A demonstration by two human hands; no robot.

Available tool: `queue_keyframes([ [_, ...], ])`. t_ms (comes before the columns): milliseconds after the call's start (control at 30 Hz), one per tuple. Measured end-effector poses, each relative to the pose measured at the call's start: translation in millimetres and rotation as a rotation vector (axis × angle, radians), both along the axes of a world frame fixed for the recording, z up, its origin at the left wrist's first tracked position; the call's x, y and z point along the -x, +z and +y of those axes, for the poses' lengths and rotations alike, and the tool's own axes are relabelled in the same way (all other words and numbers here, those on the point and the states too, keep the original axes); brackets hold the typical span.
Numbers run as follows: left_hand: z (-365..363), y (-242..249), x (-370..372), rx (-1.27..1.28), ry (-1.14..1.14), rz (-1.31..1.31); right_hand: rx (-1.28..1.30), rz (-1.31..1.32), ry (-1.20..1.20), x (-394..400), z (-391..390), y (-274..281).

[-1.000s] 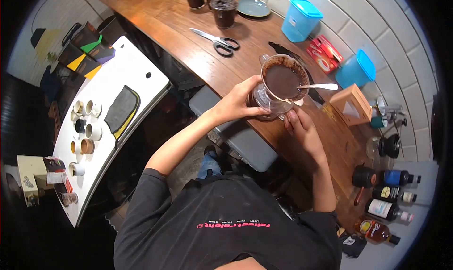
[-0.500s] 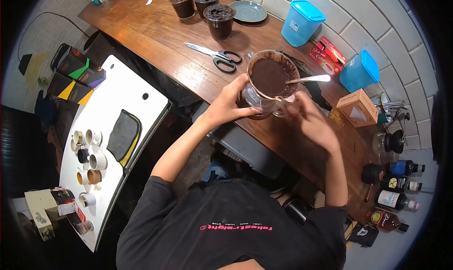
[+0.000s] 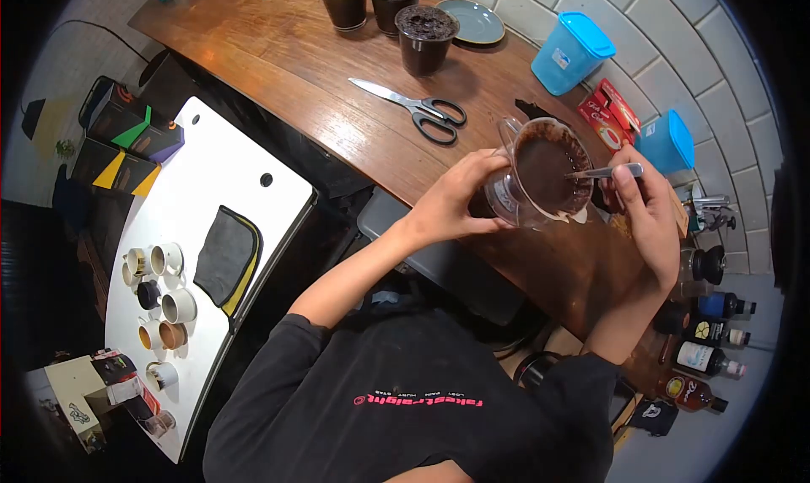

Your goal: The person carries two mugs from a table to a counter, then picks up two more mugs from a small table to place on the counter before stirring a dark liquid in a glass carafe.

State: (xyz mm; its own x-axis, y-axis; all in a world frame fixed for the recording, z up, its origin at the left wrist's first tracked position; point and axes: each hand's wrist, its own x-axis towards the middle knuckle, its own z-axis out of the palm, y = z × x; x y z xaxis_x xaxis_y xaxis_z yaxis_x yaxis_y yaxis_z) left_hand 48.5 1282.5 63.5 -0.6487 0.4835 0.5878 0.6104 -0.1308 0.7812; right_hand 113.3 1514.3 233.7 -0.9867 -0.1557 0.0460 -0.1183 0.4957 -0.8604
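My left hand (image 3: 451, 198) is wrapped round the near left side of a clear coffee dripper (image 3: 508, 194), which is tilted slightly over the table's front edge. Thick dark brown liquid (image 3: 544, 175) fills it, and brown residue coats the inner wall. A pale rim like filter paper (image 3: 571, 217) shows at the lower right. My right hand (image 3: 651, 221) pinches the handle of a metal spoon (image 3: 606, 172), whose bowl is sunk in the liquid and hidden. Black-handled scissors (image 3: 426, 112) lie with blades parted, left of the dripper.
Plastic cups of dark crumbly stuff (image 3: 426, 44) stand at the back beside a grey plate (image 3: 472, 21). Blue-lidded containers (image 3: 569, 57) and a red box (image 3: 609, 116) line the tiled wall. Bottles (image 3: 704, 358) stand at right. Several cups (image 3: 177, 306) sit on a white table (image 3: 278, 200).
My right hand, blurred and off the spoon earlier, now grips its handle. The dripper and my left hand have shifted right in view, and the dripper leans more. My head view has turned slightly.
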Motion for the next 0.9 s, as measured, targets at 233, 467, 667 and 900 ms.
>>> queue_keyframes([
  [233, -1.5, -2.2, -0.1, 0.019, -0.031, -0.023, -0.306, 0.393, 0.109, 11.0, -27.2, 22.3],
  [467, -2.1, 0.9, -5.3, 0.123, 0.044, -0.008, -0.327, 0.521, 0.183, 8.7, -23.2, 19.3],
  [667, -0.9, -0.8, -6.7, 0.107, 0.045, -0.038, -0.204, 0.483, 0.223, 14.5, -21.0, 11.7],
  [900, -1.2, 0.9, -11.9, 0.151, 0.105, -0.071, -0.199, 0.447, 0.354, 16.4, -12.5, 14.0],
])
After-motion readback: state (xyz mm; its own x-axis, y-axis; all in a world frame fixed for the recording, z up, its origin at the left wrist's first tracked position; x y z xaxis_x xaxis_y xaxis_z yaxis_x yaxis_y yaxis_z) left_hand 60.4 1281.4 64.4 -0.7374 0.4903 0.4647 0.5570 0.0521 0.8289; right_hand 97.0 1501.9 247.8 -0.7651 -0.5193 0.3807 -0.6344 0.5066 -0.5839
